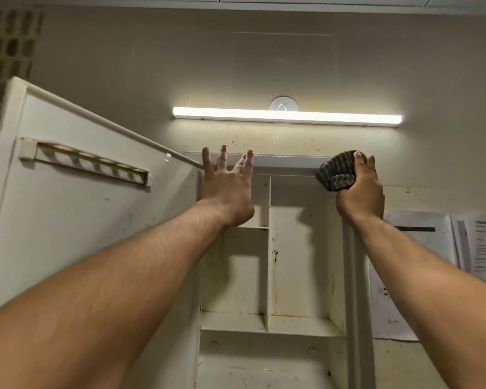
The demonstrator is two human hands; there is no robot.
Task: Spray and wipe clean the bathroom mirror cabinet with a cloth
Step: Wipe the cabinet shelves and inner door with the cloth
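The white cabinet (pixel 298 248) hangs on the wall in front of me with its door (pixel 76 209) swung open to the left. Its stained, rust-spotted shelves hold nothing. My left hand (pixel 227 189) is flat and spread, fingertips resting on the cabinet's top edge near the door hinge. My right hand (pixel 359 195) grips a bunched dark striped cloth (pixel 337 172) and presses it against the top right corner of the cabinet frame. No spray bottle is in view.
A lit strip light (pixel 286 116) runs along the speckled wall just above the cabinet, with a round hook (pixel 283 103) behind it. Printed papers (pixel 438 262) are stuck to the wall on the right. A slotted holder (pixel 87 164) sits on the door's inner face.
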